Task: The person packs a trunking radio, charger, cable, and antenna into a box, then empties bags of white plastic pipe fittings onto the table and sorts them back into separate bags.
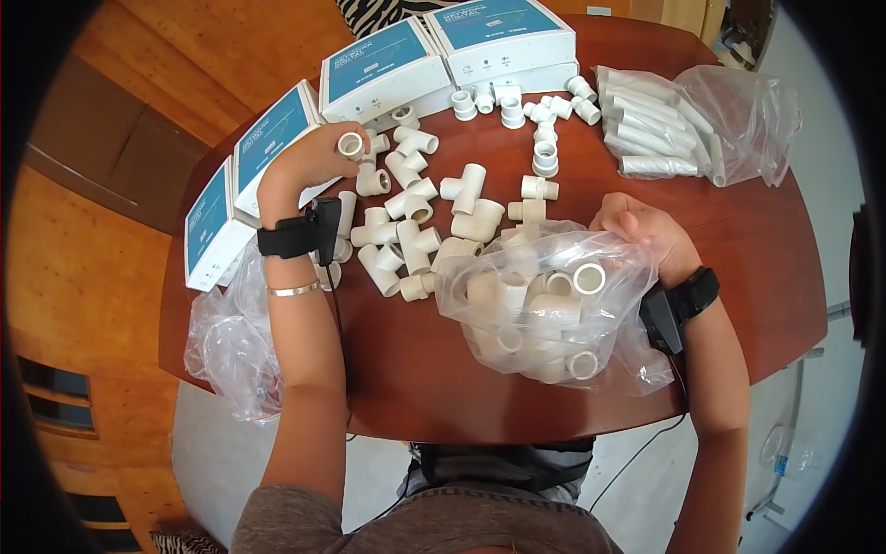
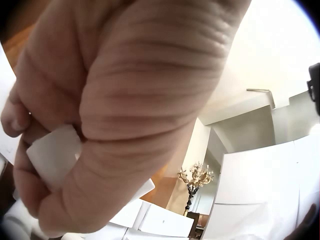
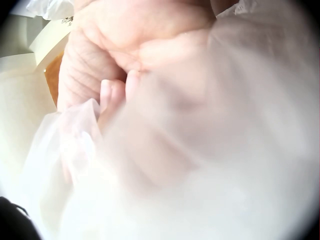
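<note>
My left hand (image 1: 318,157) grips a white PVC fitting (image 1: 351,145) above the left part of a round brown table (image 1: 766,249); the left wrist view shows the fingers curled round the fitting (image 2: 52,155). My right hand (image 1: 637,226) pinches the top edge of a clear plastic bag (image 1: 544,309) that holds several white fittings. In the right wrist view the bag (image 3: 200,165) fills the frame, fingers curled into the plastic. Several loose elbow and tee fittings (image 1: 415,222) lie between the two hands.
White-and-teal boxes (image 1: 383,69) line the table's far and left edges. A second clear bag of white pipe pieces (image 1: 683,125) lies at the far right. An empty crumpled bag (image 1: 226,342) hangs off the left edge. Small couplings (image 1: 517,106) sit by the boxes.
</note>
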### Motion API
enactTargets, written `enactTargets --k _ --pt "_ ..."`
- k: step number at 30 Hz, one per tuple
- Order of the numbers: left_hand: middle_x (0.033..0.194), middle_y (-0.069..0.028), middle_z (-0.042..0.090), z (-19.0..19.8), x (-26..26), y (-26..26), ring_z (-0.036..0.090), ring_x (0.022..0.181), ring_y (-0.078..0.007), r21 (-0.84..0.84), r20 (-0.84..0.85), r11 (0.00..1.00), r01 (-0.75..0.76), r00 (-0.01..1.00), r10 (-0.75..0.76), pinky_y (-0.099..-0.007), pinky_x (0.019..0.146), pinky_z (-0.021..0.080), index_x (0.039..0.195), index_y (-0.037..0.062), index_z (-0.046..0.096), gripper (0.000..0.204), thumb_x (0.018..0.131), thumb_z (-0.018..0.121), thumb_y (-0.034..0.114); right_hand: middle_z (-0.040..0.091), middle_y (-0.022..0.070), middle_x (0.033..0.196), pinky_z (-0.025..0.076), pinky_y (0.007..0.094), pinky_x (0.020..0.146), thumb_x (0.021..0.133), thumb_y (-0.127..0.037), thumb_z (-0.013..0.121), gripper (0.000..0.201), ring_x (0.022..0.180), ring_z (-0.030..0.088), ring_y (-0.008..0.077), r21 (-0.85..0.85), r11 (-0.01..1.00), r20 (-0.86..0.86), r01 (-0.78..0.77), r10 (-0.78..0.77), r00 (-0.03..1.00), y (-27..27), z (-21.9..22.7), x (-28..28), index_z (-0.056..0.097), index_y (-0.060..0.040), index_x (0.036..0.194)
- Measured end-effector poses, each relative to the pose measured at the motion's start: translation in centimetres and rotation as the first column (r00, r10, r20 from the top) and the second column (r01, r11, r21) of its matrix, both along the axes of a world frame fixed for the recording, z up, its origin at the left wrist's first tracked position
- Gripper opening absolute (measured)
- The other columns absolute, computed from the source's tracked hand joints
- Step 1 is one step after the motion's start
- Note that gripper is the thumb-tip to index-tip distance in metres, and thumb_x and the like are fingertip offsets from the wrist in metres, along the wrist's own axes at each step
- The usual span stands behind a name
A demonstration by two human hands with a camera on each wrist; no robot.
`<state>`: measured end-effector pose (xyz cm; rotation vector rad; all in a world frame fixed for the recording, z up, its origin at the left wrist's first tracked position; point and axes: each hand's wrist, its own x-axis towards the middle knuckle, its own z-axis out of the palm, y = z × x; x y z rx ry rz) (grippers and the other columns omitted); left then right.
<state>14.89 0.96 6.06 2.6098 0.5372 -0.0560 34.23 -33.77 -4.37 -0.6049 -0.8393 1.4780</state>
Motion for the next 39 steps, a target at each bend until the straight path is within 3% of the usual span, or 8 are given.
enactTargets --k 12,14,21,23,25,27,31,39 --pt "0.076 -0.0017 0.059 -1.3 0.9 -0.9 0.057 0.072 -0.0158 0.009 -0.251 0.981 -0.193 0.949 0.188 -0.0300 0.067 0.047 0.092 0.0075 0.057 0.040 0.058 0.078 0.008 0.041 -0.0002 0.046 0.027 0.0251 0.042 0.081 -0.032 0.071 0.051 0.044 0.037 0.0089 -0.025 1.000 0.000 0.015 -0.015 1.000 0.0 0.3 -0.2 0.041 -0.0114 0.046" --pt "0.077 -0.0029 0.060 -2.5 1.1 -0.4 0.058 0.073 -0.0176 0.077 -0.206 0.997 0.011 0.979 0.005 -0.0302 0.066 0.047 0.093 0.0067 0.057 0.042 0.057 0.078 0.009 0.041 -0.0006 0.046 0.027 0.0248 0.042 0.081 -0.032 0.071 0.051 0.044 0.036 0.0086 -0.014 1.000 -0.003 0.020 -0.020 1.000 0.0 0.5 -0.3 0.041 -0.0115 0.046" --pt "0.080 -0.0026 0.060 -0.6 1.6 -2.0 0.056 0.078 -0.0159 0.169 -0.255 0.985 0.019 0.967 0.025 -0.0291 0.069 0.046 0.089 0.0066 0.056 0.036 0.060 0.078 0.011 0.041 -0.0016 0.046 0.027 0.0243 0.042 0.082 -0.034 0.070 0.052 0.044 0.036 0.0078 -0.007 1.000 -0.007 -0.003 0.003 1.000 0.1 0.3 -0.1 0.041 -0.0118 0.046" --pt "0.078 -0.0002 0.056 0.8 1.3 -3.2 0.054 0.077 -0.0121 0.099 0.093 0.993 0.063 0.993 -0.072 -0.0280 0.068 0.044 0.085 0.0075 0.053 0.031 0.065 0.076 0.012 0.040 -0.0023 0.046 0.027 0.0243 0.042 0.083 -0.035 0.069 0.052 0.044 0.035 0.0077 0.024 0.998 0.004 -0.050 0.050 0.999 0.2 0.4 0.0 0.041 -0.0120 0.046" --pt "0.077 0.0020 0.053 2.5 1.4 -6.1 0.052 0.076 -0.0088 0.049 0.137 0.995 0.083 0.987 -0.089 -0.0252 0.068 0.043 0.083 0.0083 0.051 0.028 0.069 0.076 0.012 0.039 -0.0023 0.046 0.027 0.0244 0.042 0.083 -0.035 0.069 0.052 0.044 0.035 0.0077 0.021 0.999 0.005 -0.048 0.048 0.999 0.2 0.3 0.0 0.041 -0.0120 0.046" --pt "0.079 0.0032 0.055 3.7 1.4 -9.7 0.052 0.077 -0.0078 -0.242 0.268 0.915 0.322 0.929 -0.256 -0.0235 0.068 0.043 0.084 0.0081 0.052 0.028 0.071 0.076 0.014 0.038 -0.0024 0.046 0.027 0.0244 0.042 0.083 -0.035 0.069 0.052 0.044 0.035 0.0076 0.017 0.999 0.011 -0.048 0.048 0.999 0.2 0.4 0.0 0.041 -0.0121 0.046" --pt "0.080 0.0002 0.058 1.8 3.0 -15.1 0.055 0.075 -0.0116 -0.179 0.415 0.698 0.693 0.697 -0.585 -0.0269 0.064 0.044 0.082 0.0081 0.054 0.027 0.071 0.077 0.018 0.040 -0.0024 0.048 0.027 0.0243 0.042 0.083 -0.039 0.069 0.053 0.044 0.036 0.0078 0.051 0.997 0.019 -0.056 0.055 0.998 0.3 0.7 -0.2 0.040 -0.0127 0.046" --pt "0.086 -0.0041 0.052 0.2 2.2 -19.4 0.055 0.082 -0.0232 -0.013 0.254 0.777 0.629 0.754 -0.606 -0.0331 0.071 0.042 0.091 0.0096 0.046 0.034 0.072 0.073 0.016 0.040 -0.0032 0.055 0.030 0.0229 0.041 0.085 -0.046 0.064 0.049 0.048 0.038 0.0077 0.105 0.988 -0.079 0.110 -0.102 0.992 0.2 0.0 -0.1 0.040 -0.0137 0.057"
